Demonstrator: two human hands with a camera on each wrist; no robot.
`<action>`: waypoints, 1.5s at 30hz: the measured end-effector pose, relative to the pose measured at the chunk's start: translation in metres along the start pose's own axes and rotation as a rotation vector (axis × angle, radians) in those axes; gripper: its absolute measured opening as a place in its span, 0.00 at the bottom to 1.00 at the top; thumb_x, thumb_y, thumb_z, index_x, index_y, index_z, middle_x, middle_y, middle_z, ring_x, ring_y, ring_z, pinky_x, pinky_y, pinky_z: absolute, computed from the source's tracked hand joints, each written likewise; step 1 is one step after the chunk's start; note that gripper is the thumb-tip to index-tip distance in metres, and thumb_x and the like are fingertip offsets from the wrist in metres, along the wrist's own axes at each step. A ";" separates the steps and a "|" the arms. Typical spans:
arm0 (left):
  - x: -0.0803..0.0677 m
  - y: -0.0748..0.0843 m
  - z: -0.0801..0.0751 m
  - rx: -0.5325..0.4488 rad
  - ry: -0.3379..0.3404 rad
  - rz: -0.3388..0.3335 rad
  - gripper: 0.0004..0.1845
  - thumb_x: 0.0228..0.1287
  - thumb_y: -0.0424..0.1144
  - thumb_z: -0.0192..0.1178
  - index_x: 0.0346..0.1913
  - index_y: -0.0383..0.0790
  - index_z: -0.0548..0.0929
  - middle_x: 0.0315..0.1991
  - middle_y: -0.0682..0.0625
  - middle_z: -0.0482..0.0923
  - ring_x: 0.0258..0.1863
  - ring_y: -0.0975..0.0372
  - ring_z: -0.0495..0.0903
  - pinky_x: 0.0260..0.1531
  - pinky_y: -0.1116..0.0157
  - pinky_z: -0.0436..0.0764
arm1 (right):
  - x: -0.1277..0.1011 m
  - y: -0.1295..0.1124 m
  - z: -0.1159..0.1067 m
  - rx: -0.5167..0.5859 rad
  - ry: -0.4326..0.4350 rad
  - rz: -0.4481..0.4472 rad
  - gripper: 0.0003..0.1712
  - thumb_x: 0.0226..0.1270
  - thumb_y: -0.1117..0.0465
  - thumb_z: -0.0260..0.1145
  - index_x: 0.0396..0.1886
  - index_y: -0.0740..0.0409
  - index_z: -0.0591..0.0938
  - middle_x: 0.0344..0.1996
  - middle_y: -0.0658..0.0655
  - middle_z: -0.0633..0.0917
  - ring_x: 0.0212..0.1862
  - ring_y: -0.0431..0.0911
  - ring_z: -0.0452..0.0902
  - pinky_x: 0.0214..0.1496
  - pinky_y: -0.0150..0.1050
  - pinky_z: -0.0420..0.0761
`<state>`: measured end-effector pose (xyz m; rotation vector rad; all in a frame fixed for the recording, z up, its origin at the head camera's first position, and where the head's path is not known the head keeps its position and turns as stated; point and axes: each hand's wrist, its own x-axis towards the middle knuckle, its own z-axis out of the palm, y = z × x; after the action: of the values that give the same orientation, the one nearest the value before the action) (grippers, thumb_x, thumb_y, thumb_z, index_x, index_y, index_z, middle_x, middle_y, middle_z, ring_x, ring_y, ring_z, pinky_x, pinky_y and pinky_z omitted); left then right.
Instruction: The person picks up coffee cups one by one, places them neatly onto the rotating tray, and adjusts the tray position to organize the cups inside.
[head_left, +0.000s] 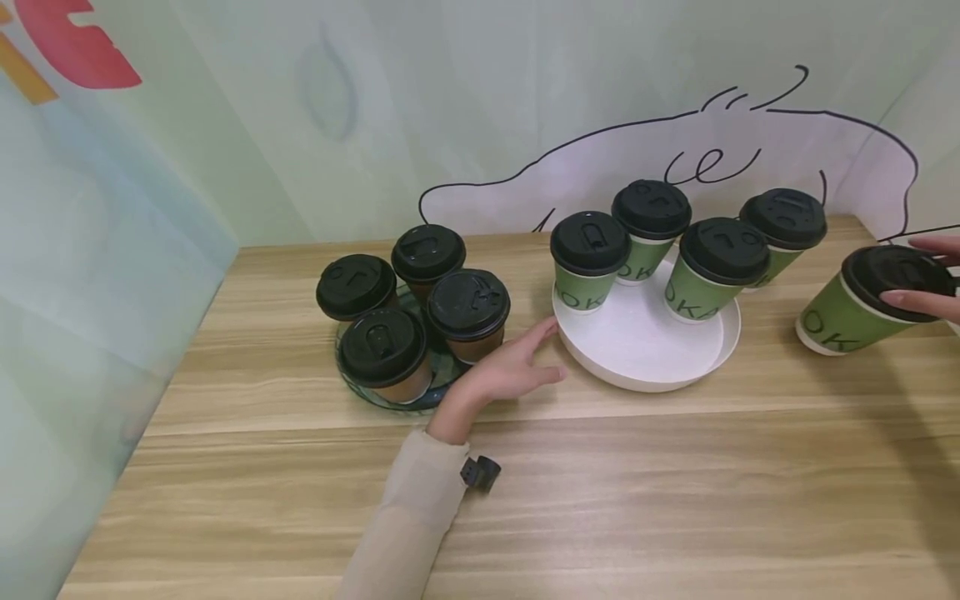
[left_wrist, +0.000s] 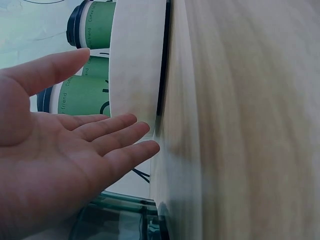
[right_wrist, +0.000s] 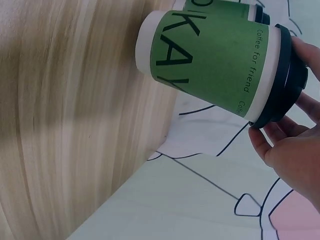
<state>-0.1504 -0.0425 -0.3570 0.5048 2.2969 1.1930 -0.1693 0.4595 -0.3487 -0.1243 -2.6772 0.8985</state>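
Note:
In the head view, my left hand [head_left: 513,367] reaches with fingers spread to the left side of a white round tray [head_left: 637,354]. Its fingertips are right at the tray's wall, and the left wrist view shows the palm [left_wrist: 75,160] with nothing in it. Three green paper cups with black lids, one of them a front cup [head_left: 697,287], stand on this tray. At the far right, my right hand [head_left: 926,302] grips another green coffee cup [head_left: 840,317] by its black lid [right_wrist: 285,80]. That cup tilts, its base close over the table.
A further green cup [head_left: 783,229] stands behind the white tray's right edge. Left of my left hand, a greenish glass tray [head_left: 438,383] bears several brown cups with black lids [head_left: 382,346]. A wall with line drawings [head_left: 480,125] rises behind the wooden table [head_left: 600,500].

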 end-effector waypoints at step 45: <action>-0.001 0.000 0.000 -0.019 -0.008 0.000 0.39 0.63 0.37 0.56 0.71 0.38 0.47 0.70 0.45 0.48 0.68 0.60 0.50 0.64 0.64 0.53 | -0.042 -0.113 -0.001 0.123 -0.081 -0.263 0.39 0.45 0.75 0.69 0.59 0.46 0.72 0.43 0.26 0.66 0.45 0.25 0.59 0.45 0.17 0.56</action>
<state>-0.1501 -0.0430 -0.3570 0.5014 2.2766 1.2096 -0.1268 0.3627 -0.2913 0.2911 -2.6204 0.9957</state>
